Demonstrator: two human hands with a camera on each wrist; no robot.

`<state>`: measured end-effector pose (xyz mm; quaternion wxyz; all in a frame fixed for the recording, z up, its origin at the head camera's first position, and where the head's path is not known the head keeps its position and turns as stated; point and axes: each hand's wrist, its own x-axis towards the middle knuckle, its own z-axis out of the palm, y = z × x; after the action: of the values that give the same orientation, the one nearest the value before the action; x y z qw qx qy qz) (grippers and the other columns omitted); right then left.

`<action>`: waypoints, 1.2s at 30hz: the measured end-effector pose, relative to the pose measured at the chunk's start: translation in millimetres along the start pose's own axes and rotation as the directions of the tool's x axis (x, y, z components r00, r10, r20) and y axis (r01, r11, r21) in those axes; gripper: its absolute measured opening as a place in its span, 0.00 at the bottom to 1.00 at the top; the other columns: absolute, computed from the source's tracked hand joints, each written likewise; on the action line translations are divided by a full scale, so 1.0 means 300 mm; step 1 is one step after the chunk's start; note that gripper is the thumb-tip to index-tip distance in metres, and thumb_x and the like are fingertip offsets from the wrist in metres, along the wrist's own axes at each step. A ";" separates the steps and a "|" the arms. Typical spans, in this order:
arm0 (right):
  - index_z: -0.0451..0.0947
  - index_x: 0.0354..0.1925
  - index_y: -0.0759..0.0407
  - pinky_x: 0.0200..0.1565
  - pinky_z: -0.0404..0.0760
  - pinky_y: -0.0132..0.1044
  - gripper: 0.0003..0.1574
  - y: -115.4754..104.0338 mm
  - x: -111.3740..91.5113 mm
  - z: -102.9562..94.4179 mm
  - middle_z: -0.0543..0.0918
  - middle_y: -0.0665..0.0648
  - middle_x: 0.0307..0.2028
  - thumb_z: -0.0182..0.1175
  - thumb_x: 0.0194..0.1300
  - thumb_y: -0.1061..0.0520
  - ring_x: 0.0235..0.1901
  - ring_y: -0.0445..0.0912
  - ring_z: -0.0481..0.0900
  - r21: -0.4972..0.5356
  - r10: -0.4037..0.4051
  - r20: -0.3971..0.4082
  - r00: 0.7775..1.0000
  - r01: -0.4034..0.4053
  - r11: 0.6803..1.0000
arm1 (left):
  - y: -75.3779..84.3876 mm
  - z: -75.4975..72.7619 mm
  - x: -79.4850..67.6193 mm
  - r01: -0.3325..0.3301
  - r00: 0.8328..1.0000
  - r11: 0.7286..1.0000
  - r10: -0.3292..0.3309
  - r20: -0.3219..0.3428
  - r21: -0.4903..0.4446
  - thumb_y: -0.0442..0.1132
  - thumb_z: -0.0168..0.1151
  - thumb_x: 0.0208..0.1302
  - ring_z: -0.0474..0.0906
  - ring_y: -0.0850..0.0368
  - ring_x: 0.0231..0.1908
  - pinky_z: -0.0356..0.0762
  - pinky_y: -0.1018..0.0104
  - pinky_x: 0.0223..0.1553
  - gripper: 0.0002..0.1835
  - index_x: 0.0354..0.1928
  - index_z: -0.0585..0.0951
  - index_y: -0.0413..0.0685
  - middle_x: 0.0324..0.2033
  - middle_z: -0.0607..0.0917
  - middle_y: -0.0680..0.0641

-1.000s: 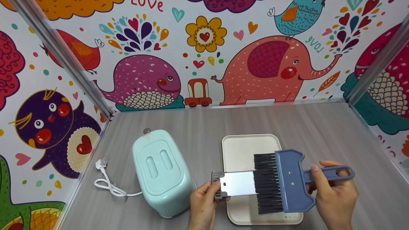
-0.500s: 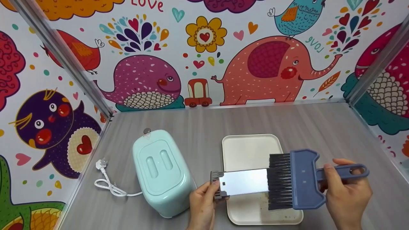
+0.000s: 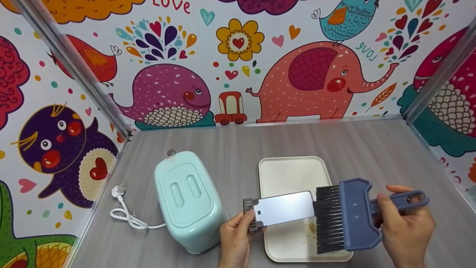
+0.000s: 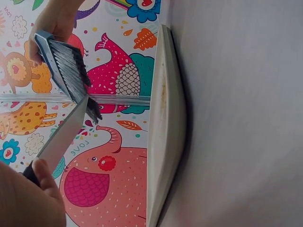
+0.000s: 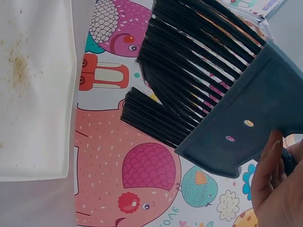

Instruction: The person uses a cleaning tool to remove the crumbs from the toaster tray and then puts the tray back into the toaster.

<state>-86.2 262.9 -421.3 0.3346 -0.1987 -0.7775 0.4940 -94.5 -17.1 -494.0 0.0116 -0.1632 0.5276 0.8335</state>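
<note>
My left hand (image 3: 237,235) pinches the grey slotted end of a shiny metal crumb tray (image 3: 285,209), held tilted over a cream serving tray (image 3: 292,175). In my right hand (image 3: 408,227) is the handle of a blue-grey hand brush (image 3: 360,217) with black bristles. The bristle tips are at the crumb tray's free right end; touching or just apart, I cannot tell. Brown crumbs (image 3: 311,227) lie on the serving tray below, and the right wrist view shows them scattered there too. In that view the bristles (image 5: 189,61) are split by a gap.
A mint-green toaster (image 3: 186,201) stands left of my left hand, its top covered by a lid with two slot-shaped hollows. Its white cord and plug (image 3: 118,191) lie to its left. Cartoon-printed walls (image 3: 238,74) bound the grey table at the back and sides.
The brush has moved right along the crumb tray to its free end, then slightly down. That free end is now tilted up a little. More crumbs show on the serving tray.
</note>
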 end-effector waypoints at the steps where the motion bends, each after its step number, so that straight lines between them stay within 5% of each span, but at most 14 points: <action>1: 0.79 0.45 0.51 0.19 0.74 0.23 0.12 -0.002 -0.001 -0.002 0.78 0.47 0.21 0.63 0.71 0.68 0.12 0.38 0.71 0.003 0.002 0.001 1.000 -0.002 1.000 | -0.001 0.000 0.000 -0.006 1.000 1.000 0.006 0.001 0.004 0.32 0.62 0.74 0.87 0.53 0.38 0.88 0.60 0.37 0.14 0.53 0.85 0.25 0.46 0.89 0.35; 16: 0.79 0.45 0.49 0.20 0.71 0.21 0.16 -0.009 -0.001 -0.024 0.73 0.48 0.19 0.61 0.71 0.70 0.13 0.38 0.68 -0.030 -0.050 0.005 0.999 0.050 0.998 | 0.001 -0.001 -0.002 -0.011 1.000 1.000 0.011 -0.005 -0.020 0.31 0.61 0.74 0.87 0.53 0.38 0.87 0.61 0.37 0.14 0.52 0.85 0.24 0.46 0.89 0.35; 26: 0.79 0.50 0.67 0.24 0.77 0.19 0.10 0.007 0.000 -0.013 0.76 0.44 0.23 0.63 0.72 0.69 0.15 0.35 0.74 -0.062 -0.099 0.044 0.994 0.102 0.993 | -0.002 0.000 0.005 0.015 1.000 1.000 -0.015 -0.017 0.006 0.33 0.62 0.75 0.86 0.53 0.36 0.87 0.61 0.36 0.13 0.51 0.85 0.27 0.42 0.90 0.38; 36: 0.82 0.52 0.71 0.29 0.76 0.16 0.14 0.038 0.010 -0.039 0.77 0.32 0.28 0.68 0.67 0.71 0.20 0.28 0.77 -0.105 -0.142 0.075 0.987 0.150 0.983 | -0.001 0.003 0.000 0.012 1.000 1.000 -0.012 -0.004 0.009 0.33 0.61 0.75 0.86 0.52 0.36 0.87 0.61 0.37 0.14 0.51 0.84 0.26 0.42 0.89 0.39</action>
<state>-80.2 277.0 -427.2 0.3322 -0.1426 -0.8269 0.4307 -94.6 -15.9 -494.0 0.0163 -0.1679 0.5306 0.8307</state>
